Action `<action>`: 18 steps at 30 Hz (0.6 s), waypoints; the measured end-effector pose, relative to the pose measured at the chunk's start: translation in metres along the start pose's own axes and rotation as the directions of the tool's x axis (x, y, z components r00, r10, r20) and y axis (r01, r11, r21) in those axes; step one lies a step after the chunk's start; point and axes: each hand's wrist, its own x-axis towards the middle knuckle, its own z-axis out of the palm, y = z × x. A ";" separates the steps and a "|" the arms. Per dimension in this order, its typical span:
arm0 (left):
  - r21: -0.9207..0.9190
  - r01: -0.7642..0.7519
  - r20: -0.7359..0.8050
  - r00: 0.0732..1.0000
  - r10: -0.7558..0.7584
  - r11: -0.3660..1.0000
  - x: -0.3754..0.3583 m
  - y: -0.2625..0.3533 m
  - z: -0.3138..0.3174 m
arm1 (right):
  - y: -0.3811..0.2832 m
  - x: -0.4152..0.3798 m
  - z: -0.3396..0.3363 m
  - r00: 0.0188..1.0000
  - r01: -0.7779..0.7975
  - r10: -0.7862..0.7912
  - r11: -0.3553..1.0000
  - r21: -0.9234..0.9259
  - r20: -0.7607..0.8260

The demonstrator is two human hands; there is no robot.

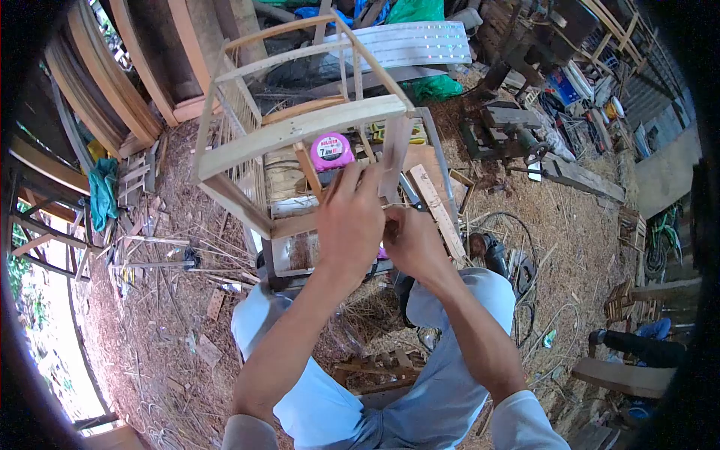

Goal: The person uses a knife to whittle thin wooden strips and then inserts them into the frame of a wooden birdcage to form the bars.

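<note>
A pale wooden frame with thin slats on its left side stands in front of me on a low work table. My left hand is at the frame's near bottom rail, its fingers bent forward over the wood; what they hold, if anything, is hidden. Beside it my right hand is closed near the frame's lower right corner, with a small dark tool tip showing by the fingers. A pink tape measure lies just beyond my left hand, seen through the frame. A wooden strip lies to the right.
Curved wooden pieces lean at the upper left. A metal vise-like machine stands at the right, with a long board beside it. A dark power tool with a cable sits near my right knee. Shavings and offcuts cover the ground.
</note>
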 end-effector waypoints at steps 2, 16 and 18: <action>0.050 0.011 -0.026 1.000 -0.010 0.999 0.002 -0.002 0.001 | -0.002 -0.004 -0.008 0.997 0.010 -0.022 0.987 -0.161 -0.076; 0.233 0.089 0.047 0.994 -0.102 0.968 0.004 0.001 -0.002 | -0.012 0.038 -0.019 0.858 0.329 -0.206 0.924 0.195 -0.471; 0.218 0.083 0.028 0.995 -0.091 0.972 0.006 0.002 -0.001 | -0.011 0.042 -0.018 0.839 0.336 -0.219 0.928 0.159 -0.498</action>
